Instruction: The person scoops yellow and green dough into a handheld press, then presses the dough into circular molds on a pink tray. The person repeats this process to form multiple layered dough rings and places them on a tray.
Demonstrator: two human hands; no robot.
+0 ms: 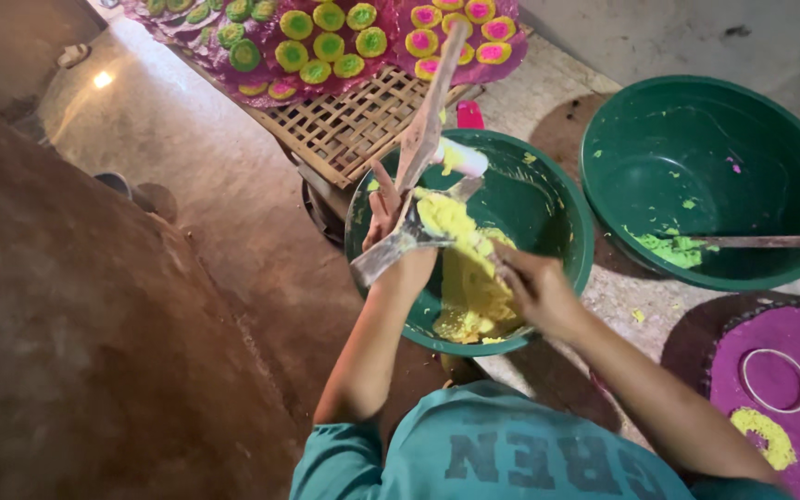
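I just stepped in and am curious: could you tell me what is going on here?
A person's left hand holds a pair of wooden paddles over a green basin, while the right hand presses yellow paste against them. A second green basin beside it holds greenish scraps, and finished coloured discs lie on a woven tray beyond.

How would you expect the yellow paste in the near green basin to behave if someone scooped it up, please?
The yellow paste probably clings: smears coat the near green basin wall. It looks soft and lumpy, so it would likely sag rather than hold a shape. A clump stays heaped on the paddle, suggesting it is thick, not runny.
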